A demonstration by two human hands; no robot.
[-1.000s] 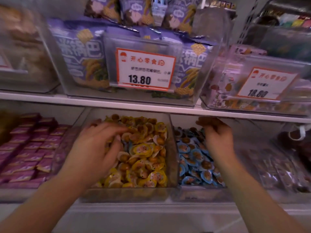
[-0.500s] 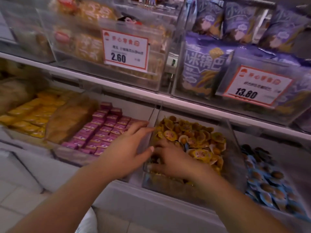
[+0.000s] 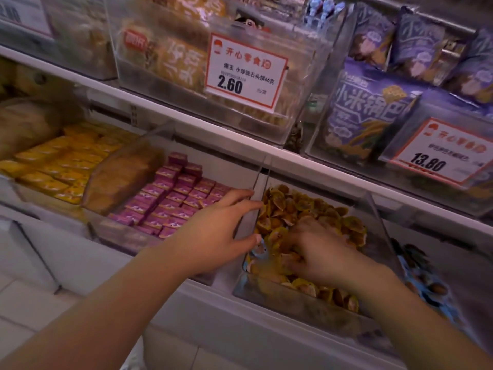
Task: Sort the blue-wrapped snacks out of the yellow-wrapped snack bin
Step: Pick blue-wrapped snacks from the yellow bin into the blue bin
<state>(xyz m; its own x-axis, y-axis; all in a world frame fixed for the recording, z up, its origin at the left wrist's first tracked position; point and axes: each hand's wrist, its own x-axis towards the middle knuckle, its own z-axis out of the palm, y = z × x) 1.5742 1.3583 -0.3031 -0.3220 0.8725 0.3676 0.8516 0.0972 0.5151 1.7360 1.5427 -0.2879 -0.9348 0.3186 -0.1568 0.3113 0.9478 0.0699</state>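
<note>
Yellow snack bin [image 3: 378,217] not yet sorted: right hand [image 3: 317,252] digs inside, grip contents indeterminate; left hand [image 3: 213,233], fingers straight, touches its wall.

a white price card [image 3: 245,73] with a red border, clipped to the front of a clear upper-shelf bin, reads "开心零食" in red, then "海玉 小珍珠石头饼66克" and the price "2.60". a second card [image 3: 440,152] on the bin to the right shows "13.80". the purple bag [image 3: 365,113] behind it reads "小米锅巴".
</note>
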